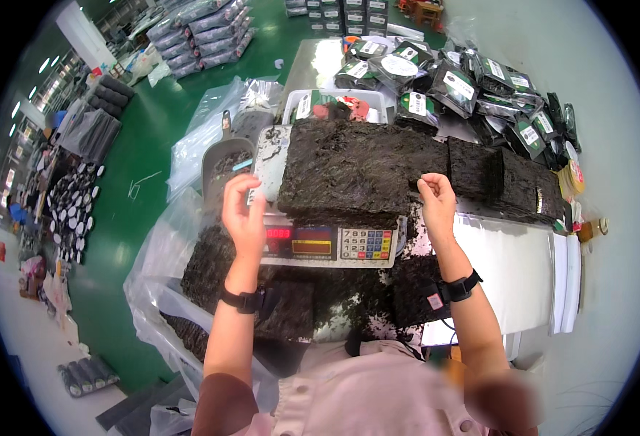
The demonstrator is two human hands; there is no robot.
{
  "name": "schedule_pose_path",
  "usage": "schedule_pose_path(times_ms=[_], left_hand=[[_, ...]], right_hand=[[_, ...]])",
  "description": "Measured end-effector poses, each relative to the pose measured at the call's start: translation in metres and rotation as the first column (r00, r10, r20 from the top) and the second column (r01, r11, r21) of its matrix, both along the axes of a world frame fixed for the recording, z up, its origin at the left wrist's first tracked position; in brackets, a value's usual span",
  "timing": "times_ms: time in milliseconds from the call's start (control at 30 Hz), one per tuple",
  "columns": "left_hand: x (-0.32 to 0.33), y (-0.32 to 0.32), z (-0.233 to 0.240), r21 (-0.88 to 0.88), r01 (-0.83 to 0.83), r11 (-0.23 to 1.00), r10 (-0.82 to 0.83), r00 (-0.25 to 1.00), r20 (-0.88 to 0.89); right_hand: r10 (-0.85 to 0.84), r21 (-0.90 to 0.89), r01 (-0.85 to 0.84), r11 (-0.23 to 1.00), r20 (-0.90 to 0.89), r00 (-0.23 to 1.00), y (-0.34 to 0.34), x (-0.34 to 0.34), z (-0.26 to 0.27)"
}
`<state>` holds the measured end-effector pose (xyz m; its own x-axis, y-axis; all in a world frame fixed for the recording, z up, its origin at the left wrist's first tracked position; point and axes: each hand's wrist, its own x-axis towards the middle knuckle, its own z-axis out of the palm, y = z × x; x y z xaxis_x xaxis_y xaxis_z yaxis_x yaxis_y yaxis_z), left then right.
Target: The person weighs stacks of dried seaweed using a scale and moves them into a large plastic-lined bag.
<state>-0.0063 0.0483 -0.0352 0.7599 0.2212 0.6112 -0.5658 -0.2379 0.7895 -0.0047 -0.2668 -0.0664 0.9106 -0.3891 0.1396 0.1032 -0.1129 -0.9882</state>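
Observation:
A large stack of dark dried seaweed sheets point(347, 169) lies on the pan of an electronic weighing scale point(325, 262), whose red display is lit. My left hand point(243, 210) is raised at the stack's left side, thumb and fingers apart, with nothing in it. At the stack's right edge, my right hand point(437, 201) has its fingers curled and its thumb near the fingertips. A dark bit of seaweed shows beside those fingertips; whether they pinch it is unclear. More seaweed stacks point(472, 163) stand to the right, and seaweed sheets point(211, 261) lie below the scale.
A grey scoop point(227, 158) holding seaweed scraps lies left of the scale. Behind it is a white plastic bin point(293, 103). Labelled packets point(453, 87) are heaped at the back right. Clear plastic sheeting point(156, 267) hangs over the table's left edge.

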Motion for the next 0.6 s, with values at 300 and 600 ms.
schedule_pose_path(times_ms=[300,600], left_hand=[[-0.005,0.013,-0.010,-0.533,0.038,0.845,-0.179,0.960,-0.217],[-0.091,-0.055,-0.040,-0.745,0.623,0.237,-0.971,0.156,-0.179]], right_hand=[[-0.056,0.072,0.049,0.996,0.092,0.994,0.007,-0.011,-0.003],[0.709,0.419,-0.636,0.648,-0.028,0.705,0.066,-0.100,-0.007]])
